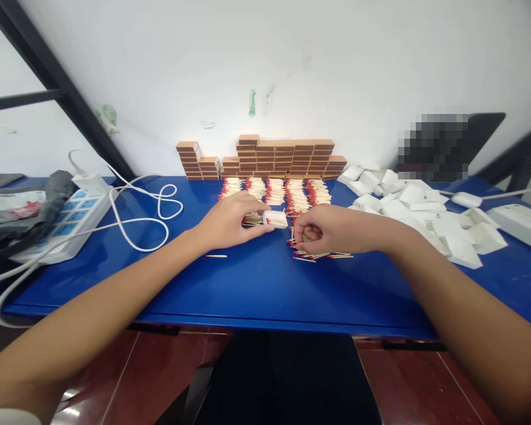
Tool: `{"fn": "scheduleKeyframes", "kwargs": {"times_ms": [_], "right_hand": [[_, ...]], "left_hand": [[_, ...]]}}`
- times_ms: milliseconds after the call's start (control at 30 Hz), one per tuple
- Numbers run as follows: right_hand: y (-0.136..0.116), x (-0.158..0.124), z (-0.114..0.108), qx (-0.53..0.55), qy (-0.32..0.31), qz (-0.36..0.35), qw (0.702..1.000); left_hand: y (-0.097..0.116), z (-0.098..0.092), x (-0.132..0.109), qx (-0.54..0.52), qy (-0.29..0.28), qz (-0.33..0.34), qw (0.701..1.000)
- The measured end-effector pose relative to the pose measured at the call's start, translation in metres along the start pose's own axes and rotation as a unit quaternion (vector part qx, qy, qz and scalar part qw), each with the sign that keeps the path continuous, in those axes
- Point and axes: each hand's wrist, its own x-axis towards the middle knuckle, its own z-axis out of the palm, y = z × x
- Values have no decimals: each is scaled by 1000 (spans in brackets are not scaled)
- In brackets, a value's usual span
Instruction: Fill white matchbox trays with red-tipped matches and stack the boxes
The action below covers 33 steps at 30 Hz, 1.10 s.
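My left hand [234,219] grips a small white matchbox tray [277,219] by its left end, between thumb and fingers. A few red-tipped matches lie inside that tray. Just right of it, my right hand [321,229] is closed in a pinch over a pile of loose matches [312,255]; what the fingertips hold is hidden. Several rows of red-headed matches [274,192] lie behind both hands. A single match [216,256] rests on the table below my left hand.
Stacked brown matchboxes [274,156] stand against the wall. Many white trays [424,212] are heaped at the right of the blue table [247,295], near a white box [522,227]. A power strip [77,218] with looping white cables [136,248] lies left, beside a dark bag [48,200].
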Motion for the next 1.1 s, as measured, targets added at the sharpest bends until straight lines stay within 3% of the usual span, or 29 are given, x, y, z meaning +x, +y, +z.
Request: {"fn": "scheduleKeyframes", "kwargs": {"times_ms": [400,633,1100], "right_hand": [[-12,2,5,-28,-2,28,999],[-4,2,4,-28,20,-15,999],[-2,3,5,-44,26,-20,999]], "left_hand": [[0,0,1,-9,2,0,1000],[0,0,1,-5,-18,-7,1000],[0,0,1,-12,-10,-4,1000]]}}
